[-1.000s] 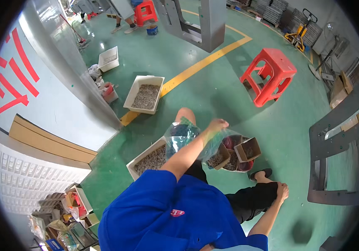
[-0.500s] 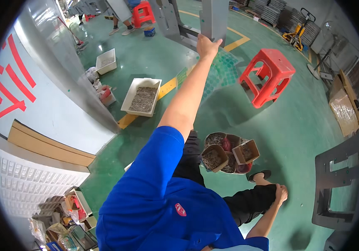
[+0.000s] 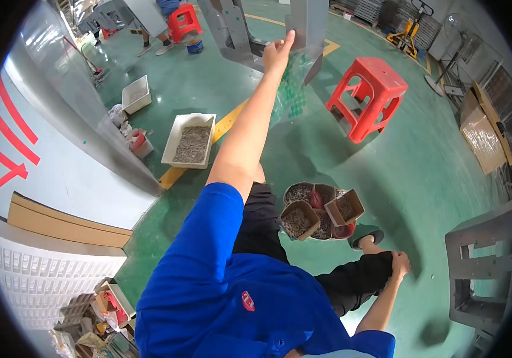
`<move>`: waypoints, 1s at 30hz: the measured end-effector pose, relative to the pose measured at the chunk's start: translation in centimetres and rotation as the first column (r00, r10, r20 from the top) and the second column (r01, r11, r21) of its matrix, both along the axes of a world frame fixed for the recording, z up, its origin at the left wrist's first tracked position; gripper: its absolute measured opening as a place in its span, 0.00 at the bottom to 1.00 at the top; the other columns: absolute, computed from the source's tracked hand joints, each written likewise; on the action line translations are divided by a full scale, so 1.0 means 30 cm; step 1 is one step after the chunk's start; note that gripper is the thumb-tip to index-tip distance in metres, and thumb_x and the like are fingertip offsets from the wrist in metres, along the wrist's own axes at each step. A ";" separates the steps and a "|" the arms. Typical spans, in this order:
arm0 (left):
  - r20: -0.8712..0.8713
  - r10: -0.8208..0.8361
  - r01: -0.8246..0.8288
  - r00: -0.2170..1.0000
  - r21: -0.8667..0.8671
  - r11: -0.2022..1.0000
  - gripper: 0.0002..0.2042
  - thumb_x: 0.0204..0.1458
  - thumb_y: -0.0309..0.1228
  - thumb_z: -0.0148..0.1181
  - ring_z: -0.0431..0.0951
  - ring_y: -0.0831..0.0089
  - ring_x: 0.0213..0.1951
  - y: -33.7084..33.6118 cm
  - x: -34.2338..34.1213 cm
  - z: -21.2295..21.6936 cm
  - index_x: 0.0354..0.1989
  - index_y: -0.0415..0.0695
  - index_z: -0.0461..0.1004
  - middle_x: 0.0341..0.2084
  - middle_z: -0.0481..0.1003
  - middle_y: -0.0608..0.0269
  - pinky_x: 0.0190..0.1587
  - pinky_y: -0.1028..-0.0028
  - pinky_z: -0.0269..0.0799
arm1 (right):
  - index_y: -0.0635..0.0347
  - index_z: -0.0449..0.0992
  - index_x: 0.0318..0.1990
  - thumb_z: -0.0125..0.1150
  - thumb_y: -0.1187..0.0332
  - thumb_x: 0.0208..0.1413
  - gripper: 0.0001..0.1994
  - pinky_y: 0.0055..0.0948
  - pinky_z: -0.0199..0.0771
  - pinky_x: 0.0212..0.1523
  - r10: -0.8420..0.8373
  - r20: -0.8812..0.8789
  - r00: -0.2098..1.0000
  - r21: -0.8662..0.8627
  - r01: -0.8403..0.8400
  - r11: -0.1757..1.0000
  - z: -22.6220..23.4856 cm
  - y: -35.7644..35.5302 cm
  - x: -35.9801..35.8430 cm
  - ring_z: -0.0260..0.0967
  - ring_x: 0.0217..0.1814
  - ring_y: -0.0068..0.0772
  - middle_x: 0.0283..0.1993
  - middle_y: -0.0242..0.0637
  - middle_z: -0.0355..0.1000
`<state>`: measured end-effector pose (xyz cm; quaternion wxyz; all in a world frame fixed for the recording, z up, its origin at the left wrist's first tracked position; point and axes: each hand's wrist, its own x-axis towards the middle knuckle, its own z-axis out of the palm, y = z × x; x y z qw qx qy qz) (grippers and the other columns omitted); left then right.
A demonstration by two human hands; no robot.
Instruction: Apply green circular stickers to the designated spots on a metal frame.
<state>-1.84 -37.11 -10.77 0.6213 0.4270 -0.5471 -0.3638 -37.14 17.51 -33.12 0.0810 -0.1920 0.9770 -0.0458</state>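
Observation:
My left arm reaches far forward, and my left hand is closed on a clear sheet of green round stickers, which hangs below the fingers. Its thumb points up against the upright grey metal frame; whether it presses on it I cannot tell. Small green dots show on the frame. At the lower right my right hand rests cupped over the knee of my black trousers, with no object in it. Its fingertips are partly hidden.
A red plastic stool stands right of the sheet. Near my legs sits a cluster of open boxes with small grey parts. A white tray of similar parts lies left. Another grey frame stands at right. A pallet jack is far off.
My left hand has shifted slightly left and up, its thumb now raised. The sticker sheet has moved with it and shows less of its width. My right hand stays on the knee.

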 end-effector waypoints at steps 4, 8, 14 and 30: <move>-0.082 -0.190 0.195 0.978 0.049 0.980 0.27 0.40 0.60 0.62 0.69 0.78 0.22 -0.016 0.027 -0.009 0.19 0.43 0.73 0.18 0.71 0.67 0.28 0.78 0.64 | 0.55 0.78 0.39 0.54 0.49 0.45 0.21 0.41 0.69 0.46 0.042 -0.017 0.999 0.008 -0.042 0.999 -0.025 -0.010 -0.023 0.71 0.46 0.47 0.42 0.44 0.74; -0.144 -0.457 0.476 0.878 0.151 0.866 0.26 0.38 0.59 0.65 0.67 0.83 0.20 0.108 0.076 0.036 0.25 0.43 0.75 0.17 0.68 0.72 0.21 0.81 0.60 | 0.56 0.78 0.37 0.55 0.50 0.44 0.20 0.41 0.69 0.43 0.038 -0.028 0.999 -0.001 -0.038 0.999 -0.040 0.002 -0.032 0.71 0.45 0.47 0.40 0.44 0.74; -0.353 -0.701 0.775 0.619 0.128 0.620 0.16 0.54 0.43 0.53 0.57 0.87 0.14 0.167 0.217 -0.004 0.37 0.40 0.69 0.25 0.67 0.70 0.12 0.85 0.47 | 0.54 0.78 0.34 0.58 0.53 0.43 0.17 0.42 0.69 0.43 0.059 -0.115 0.992 -0.035 -0.064 0.997 -0.062 0.030 -0.042 0.71 0.44 0.48 0.38 0.43 0.74; 0.502 0.592 -0.430 0.631 -0.410 0.805 0.55 0.35 0.58 0.65 0.64 0.54 0.57 0.523 0.485 0.145 0.63 0.33 0.43 0.51 0.66 0.41 0.56 0.65 0.62 | 0.52 0.77 0.38 0.56 0.50 0.45 0.19 0.43 0.70 0.45 0.051 -0.164 0.985 0.019 -0.049 0.999 -0.087 -0.004 -0.071 0.71 0.43 0.50 0.40 0.45 0.74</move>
